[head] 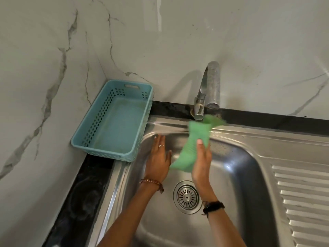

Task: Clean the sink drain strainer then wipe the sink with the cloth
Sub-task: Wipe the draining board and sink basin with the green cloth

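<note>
**Cloth held above the basin, strainer seated below**

Head view: the right hand pinches a green woven cleaning cloth, thumb pressed on its front, and holds it in the air over the back half of the stainless steel sink. The cloth's long axis runs up and away from the grip toward the chrome tap at the sink's rear edge; its upper end is blurred. The left hand is spread flat with straight fingers, holding nothing, near the basin's rear left wall, just left of the cloth. The round metal drain strainer sits in its drain at the basin floor, nearer the person than both hands and between the wrists. Judging by this, wiping falls to the right hand, which must drop down to reach steel. A pale blue perforated plastic basket stands at the counter's rear left corner.
</note>
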`<action>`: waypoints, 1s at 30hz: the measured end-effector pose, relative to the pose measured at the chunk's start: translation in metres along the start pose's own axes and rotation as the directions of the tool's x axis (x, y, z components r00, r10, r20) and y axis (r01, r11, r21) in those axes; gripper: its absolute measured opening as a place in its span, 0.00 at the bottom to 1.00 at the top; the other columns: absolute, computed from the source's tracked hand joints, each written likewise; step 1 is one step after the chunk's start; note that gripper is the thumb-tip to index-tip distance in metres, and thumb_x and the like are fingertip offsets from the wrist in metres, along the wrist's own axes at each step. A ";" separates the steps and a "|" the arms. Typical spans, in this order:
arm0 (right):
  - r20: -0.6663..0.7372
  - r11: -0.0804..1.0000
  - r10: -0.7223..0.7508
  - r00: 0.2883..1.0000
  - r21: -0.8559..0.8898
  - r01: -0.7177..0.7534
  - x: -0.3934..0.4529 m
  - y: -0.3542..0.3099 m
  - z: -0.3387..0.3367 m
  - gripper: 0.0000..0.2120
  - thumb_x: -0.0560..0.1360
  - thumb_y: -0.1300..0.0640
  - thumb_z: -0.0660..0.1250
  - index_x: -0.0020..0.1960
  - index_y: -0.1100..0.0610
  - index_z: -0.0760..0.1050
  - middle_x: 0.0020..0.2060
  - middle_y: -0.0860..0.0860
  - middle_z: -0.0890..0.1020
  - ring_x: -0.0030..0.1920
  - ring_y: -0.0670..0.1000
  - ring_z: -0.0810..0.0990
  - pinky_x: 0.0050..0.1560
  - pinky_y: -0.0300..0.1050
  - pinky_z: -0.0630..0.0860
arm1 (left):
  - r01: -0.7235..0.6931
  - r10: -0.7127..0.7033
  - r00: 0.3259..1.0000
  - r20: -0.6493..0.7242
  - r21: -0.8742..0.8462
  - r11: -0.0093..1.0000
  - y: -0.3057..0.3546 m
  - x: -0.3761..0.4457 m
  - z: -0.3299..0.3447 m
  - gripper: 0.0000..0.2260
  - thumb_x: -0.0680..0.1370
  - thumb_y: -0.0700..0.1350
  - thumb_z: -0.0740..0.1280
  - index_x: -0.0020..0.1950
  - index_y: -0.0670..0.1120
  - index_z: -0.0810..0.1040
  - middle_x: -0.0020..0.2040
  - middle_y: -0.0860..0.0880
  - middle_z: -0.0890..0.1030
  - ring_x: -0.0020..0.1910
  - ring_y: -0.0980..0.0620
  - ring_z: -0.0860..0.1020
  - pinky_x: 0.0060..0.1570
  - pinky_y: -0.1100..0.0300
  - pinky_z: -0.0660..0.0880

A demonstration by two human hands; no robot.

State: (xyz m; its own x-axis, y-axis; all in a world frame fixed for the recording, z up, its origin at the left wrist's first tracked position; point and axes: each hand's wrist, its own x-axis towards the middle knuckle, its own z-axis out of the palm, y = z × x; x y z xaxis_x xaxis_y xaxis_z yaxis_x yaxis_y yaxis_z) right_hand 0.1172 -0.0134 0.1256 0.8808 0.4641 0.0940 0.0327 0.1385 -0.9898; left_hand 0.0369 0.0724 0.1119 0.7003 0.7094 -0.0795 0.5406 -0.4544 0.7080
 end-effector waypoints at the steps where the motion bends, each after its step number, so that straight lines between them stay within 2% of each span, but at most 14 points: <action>1: 0.159 0.964 -0.185 0.970 -0.164 0.211 0.008 0.006 0.004 0.20 0.78 0.47 0.54 0.70 0.39 0.64 0.68 0.39 0.71 0.69 0.46 0.70 0.69 0.53 0.66 | 0.024 -0.024 1.000 0.001 0.040 0.999 -0.005 0.006 0.004 0.28 0.79 0.39 0.57 0.75 0.42 0.48 0.77 0.44 0.47 0.76 0.50 0.47 0.71 0.62 0.50; 2: 0.322 0.828 -0.289 0.902 -0.389 0.405 0.019 0.018 0.008 0.23 0.79 0.46 0.51 0.74 0.42 0.54 0.74 0.42 0.59 0.75 0.48 0.57 0.76 0.53 0.51 | 0.048 -0.048 0.999 -0.003 0.072 0.996 -0.010 0.010 0.008 0.29 0.78 0.37 0.56 0.75 0.40 0.46 0.77 0.43 0.46 0.76 0.48 0.46 0.73 0.58 0.52; 3: 0.462 0.632 -0.301 0.834 -0.558 0.537 0.034 0.032 0.012 0.25 0.80 0.44 0.48 0.75 0.45 0.48 0.76 0.46 0.51 0.77 0.50 0.49 0.76 0.52 0.41 | 0.063 -0.062 0.998 -0.011 0.099 0.993 -0.014 0.014 0.011 0.30 0.77 0.36 0.56 0.75 0.39 0.45 0.77 0.42 0.46 0.76 0.47 0.46 0.74 0.56 0.53; 4: 0.559 0.458 -0.253 0.790 -0.650 0.606 0.048 0.041 0.016 0.26 0.80 0.43 0.45 0.75 0.47 0.45 0.76 0.49 0.47 0.77 0.51 0.46 0.75 0.53 0.37 | 0.064 -0.062 0.998 -0.022 0.122 0.990 -0.017 0.017 0.014 0.30 0.76 0.35 0.57 0.75 0.38 0.46 0.77 0.41 0.47 0.76 0.46 0.46 0.74 0.55 0.52; 6: 0.692 0.207 -0.087 0.717 -0.691 0.692 0.071 0.058 0.019 0.27 0.79 0.42 0.46 0.75 0.50 0.47 0.76 0.52 0.50 0.77 0.54 0.50 0.75 0.57 0.40 | 0.046 -0.039 0.998 -0.046 0.170 0.984 -0.025 0.021 0.019 0.31 0.75 0.34 0.57 0.74 0.38 0.47 0.76 0.40 0.50 0.76 0.45 0.48 0.75 0.56 0.47; 8: 0.776 -0.044 -0.021 0.630 -0.631 0.775 0.086 0.067 0.024 0.28 0.79 0.42 0.48 0.75 0.53 0.54 0.75 0.54 0.59 0.75 0.56 0.59 0.73 0.62 0.51 | 0.019 0.005 0.996 -0.090 0.262 0.965 -0.034 0.021 0.022 0.30 0.75 0.34 0.58 0.74 0.38 0.48 0.76 0.39 0.51 0.76 0.45 0.49 0.73 0.56 0.43; 10: 0.850 -0.168 0.011 0.527 -0.518 0.839 0.097 0.072 0.035 0.29 0.78 0.41 0.47 0.75 0.53 0.57 0.74 0.54 0.64 0.73 0.55 0.63 0.70 0.64 0.58 | 0.012 0.034 0.990 -0.138 0.316 0.949 -0.040 0.021 0.022 0.30 0.74 0.33 0.59 0.74 0.36 0.51 0.75 0.38 0.56 0.75 0.43 0.54 0.73 0.54 0.45; 13: 0.943 -0.272 0.013 0.332 -0.317 0.909 0.112 0.073 0.053 0.32 0.76 0.39 0.50 0.75 0.53 0.55 0.74 0.53 0.64 0.73 0.55 0.64 0.70 0.64 0.59 | 0.016 0.040 0.989 -0.144 0.368 0.930 -0.043 0.020 0.024 0.30 0.68 0.31 0.67 0.69 0.32 0.63 0.68 0.33 0.68 0.68 0.36 0.67 0.69 0.43 0.58; 14: 0.950 -0.291 0.007 0.313 -0.297 0.909 0.116 0.074 0.055 0.32 0.76 0.39 0.51 0.75 0.53 0.55 0.74 0.53 0.63 0.73 0.55 0.63 0.70 0.64 0.59 | 0.025 0.036 0.988 -0.153 0.381 0.924 -0.045 0.020 0.026 0.30 0.68 0.31 0.68 0.68 0.32 0.64 0.67 0.33 0.69 0.67 0.35 0.68 0.68 0.43 0.58; 17: 0.945 -0.317 -0.005 0.328 -0.312 0.895 0.114 0.076 0.054 0.30 0.77 0.41 0.47 0.76 0.52 0.52 0.75 0.53 0.61 0.74 0.55 0.61 0.71 0.64 0.58 | 0.043 0.016 0.986 -0.164 0.351 0.935 -0.046 0.021 0.029 0.30 0.71 0.33 0.66 0.71 0.33 0.58 0.71 0.35 0.63 0.72 0.38 0.61 0.71 0.50 0.47; 21: 0.914 -0.292 -0.007 0.406 -0.390 0.873 0.113 0.078 0.031 0.28 0.78 0.43 0.45 0.76 0.50 0.51 0.76 0.52 0.59 0.75 0.54 0.60 0.72 0.62 0.55 | 0.030 0.044 0.984 -0.174 0.401 0.915 -0.044 0.021 0.029 0.32 0.72 0.35 0.64 0.73 0.37 0.53 0.74 0.37 0.58 0.74 0.41 0.55 0.72 0.53 0.42; 24: 0.893 -0.289 -0.017 0.451 -0.436 0.852 0.119 0.074 -0.010 0.32 0.77 0.44 0.56 0.76 0.50 0.49 0.76 0.52 0.57 0.75 0.55 0.59 0.72 0.60 0.54 | -0.065 0.128 0.985 -0.117 0.435 0.898 -0.037 0.021 0.028 0.30 0.74 0.34 0.60 0.74 0.40 0.52 0.76 0.41 0.50 0.76 0.43 0.47 0.71 0.52 0.37; 27: 0.869 -0.302 0.007 0.495 -0.470 0.830 0.121 0.061 -0.053 0.39 0.71 0.47 0.67 0.76 0.50 0.53 0.75 0.52 0.61 0.73 0.55 0.64 0.72 0.58 0.56 | -0.229 0.253 0.967 0.004 0.441 0.868 -0.022 0.023 0.035 0.27 0.75 0.33 0.56 0.74 0.42 0.54 0.77 0.43 0.50 0.76 0.42 0.44 0.71 0.52 0.36; 30: 0.768 -0.384 0.053 0.638 -0.574 0.723 0.118 0.049 -0.113 0.42 0.67 0.47 0.71 0.76 0.50 0.54 0.74 0.52 0.62 0.72 0.56 0.65 0.71 0.61 0.57 | -0.308 0.310 0.948 0.064 0.419 0.854 -0.005 0.027 0.047 0.28 0.76 0.34 0.54 0.75 0.45 0.51 0.77 0.45 0.49 0.76 0.43 0.45 0.71 0.52 0.35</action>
State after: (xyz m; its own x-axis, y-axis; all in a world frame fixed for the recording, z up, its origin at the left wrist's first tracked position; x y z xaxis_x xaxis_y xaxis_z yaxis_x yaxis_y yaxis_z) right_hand 0.2759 -0.0506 0.0759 0.2013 0.9754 0.0892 0.8954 -0.2202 0.3870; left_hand 0.0747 0.0683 0.0737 0.8619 0.4974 0.0993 0.4416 -0.8322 0.3354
